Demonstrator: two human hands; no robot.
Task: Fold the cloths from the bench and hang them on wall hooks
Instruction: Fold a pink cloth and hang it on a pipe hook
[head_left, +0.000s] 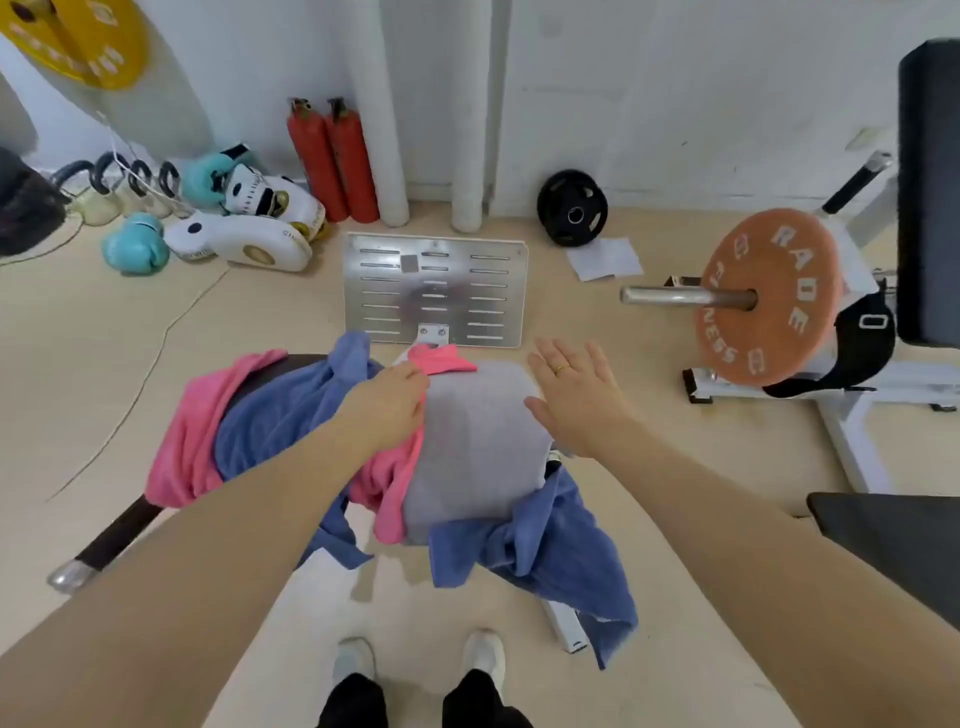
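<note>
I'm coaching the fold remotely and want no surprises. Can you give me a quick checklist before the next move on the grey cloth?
1. Grey cloth lies flat on top: ok.
2. Left hand on its left edge: ok.
3. Right hand open and empty: ok.
4. Pink cloth clear of the grey one: not ok, tucked underneath.
5. Blue cloth off the floor: cannot tell.
6. Wall hooks in view: not ok.

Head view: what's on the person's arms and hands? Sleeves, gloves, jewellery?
Both forearms are bare to the frame edge: no sleeves, gloves, watch or wristband visible. The left hand wears nothing that shows. The right hand has a thin gold-coloured ring on one of its fingers. No markings visible on either arm.
</note>
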